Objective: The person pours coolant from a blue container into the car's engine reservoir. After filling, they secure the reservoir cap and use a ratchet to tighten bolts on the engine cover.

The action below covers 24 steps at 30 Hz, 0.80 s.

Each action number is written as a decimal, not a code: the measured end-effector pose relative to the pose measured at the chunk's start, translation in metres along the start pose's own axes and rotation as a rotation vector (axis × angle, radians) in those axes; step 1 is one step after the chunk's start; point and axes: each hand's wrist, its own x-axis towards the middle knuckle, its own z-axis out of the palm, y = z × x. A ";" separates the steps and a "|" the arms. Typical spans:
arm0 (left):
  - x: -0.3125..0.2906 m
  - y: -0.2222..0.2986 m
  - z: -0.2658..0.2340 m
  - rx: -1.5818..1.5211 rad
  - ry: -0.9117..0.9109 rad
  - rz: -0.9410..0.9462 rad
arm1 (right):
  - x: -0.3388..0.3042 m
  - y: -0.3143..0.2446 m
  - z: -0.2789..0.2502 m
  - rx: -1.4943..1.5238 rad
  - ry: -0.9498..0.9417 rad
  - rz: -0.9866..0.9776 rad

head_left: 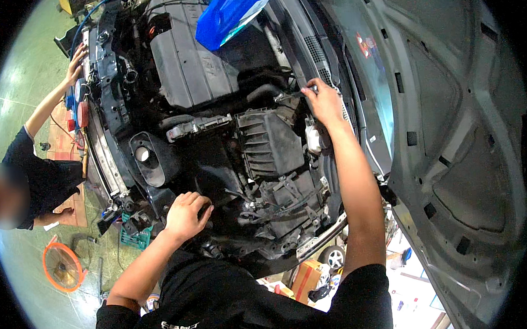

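Observation:
My left hand [186,216] hovers over or rests at the near left of the engine bay, beside the black air intake duct [155,166]. Its fingers are loosely bent, the thumb stands apart, and nothing shows in them. Farther up on the right, my right hand [325,105] reaches past the white-capped fluid reservoir [316,138]. Thumb and fingers pinch together around a thin dark piece by the intake hose [265,92]; its kind cannot be made out. Between my hands lies the ribbed black air filter box [271,143].
A blue jug [230,19] lies on the grey engine cover [194,67]. The raised hood [449,109] fills the right side. Left, another person's hand [78,62] touches the car's front frame [109,71]. An orange-rimmed round container [62,247] and a green crate [136,236] are on the floor.

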 end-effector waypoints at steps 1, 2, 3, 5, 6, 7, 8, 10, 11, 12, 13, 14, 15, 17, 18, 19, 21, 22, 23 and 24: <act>0.001 0.001 0.000 -0.012 -0.003 -0.014 | -0.002 -0.003 -0.001 -0.021 -0.009 -0.019; 0.005 0.003 0.000 -0.022 -0.012 -0.054 | -0.005 -0.006 -0.001 -0.033 -0.013 -0.023; 0.011 0.004 0.000 -0.117 0.036 -0.080 | -0.007 -0.010 -0.001 -0.034 0.006 -0.062; 0.033 0.011 0.006 -0.304 0.090 -0.196 | -0.012 -0.016 -0.003 -0.042 0.008 -0.047; 0.053 0.012 0.010 -0.308 0.050 -0.246 | -0.014 -0.018 -0.003 -0.043 0.025 -0.055; 0.075 0.014 0.016 -0.355 0.137 -0.186 | -0.016 -0.020 -0.004 -0.044 0.044 -0.064; 0.103 0.015 0.023 -0.446 0.147 -0.195 | -0.018 -0.020 -0.004 -0.039 0.032 -0.042; 0.167 0.011 0.038 -0.645 0.161 -0.229 | -0.023 -0.020 -0.004 -0.023 0.034 -0.019; 0.200 0.007 0.045 -0.547 0.214 -0.180 | -0.025 -0.019 -0.004 -0.022 0.028 0.002; 0.235 0.001 0.052 -0.533 0.192 -0.155 | -0.028 -0.018 -0.004 -0.021 0.038 -0.001; 0.264 -0.004 0.059 -0.252 0.201 -0.104 | -0.031 -0.016 -0.005 -0.030 0.027 0.020; 0.293 -0.010 0.064 -0.190 0.128 -0.050 | -0.034 -0.015 -0.005 -0.022 0.052 0.013; 0.317 -0.016 0.068 -0.119 0.049 0.016 | -0.037 -0.013 -0.006 -0.021 0.078 0.005; 0.358 -0.024 0.076 -0.082 -0.082 0.037 | -0.044 -0.010 -0.008 0.004 0.065 0.047; 0.375 -0.029 0.079 -0.067 -0.089 0.093 | -0.048 -0.009 -0.008 0.028 0.069 0.063; 0.390 -0.032 0.083 -0.040 -0.141 0.100 | -0.052 -0.008 -0.008 0.051 0.072 0.080; 0.413 -0.034 0.095 -0.057 -0.236 0.096 | -0.057 -0.006 -0.007 0.125 0.096 0.064; 0.422 -0.036 0.102 -0.116 -0.301 0.067 | -0.060 -0.006 -0.006 0.154 0.092 0.066; 0.430 -0.038 0.107 -0.174 -0.366 0.035 | -0.061 -0.005 -0.004 0.165 0.064 0.092; 0.433 -0.041 0.113 -0.160 -0.340 0.143 | -0.062 -0.004 -0.002 0.160 0.106 0.039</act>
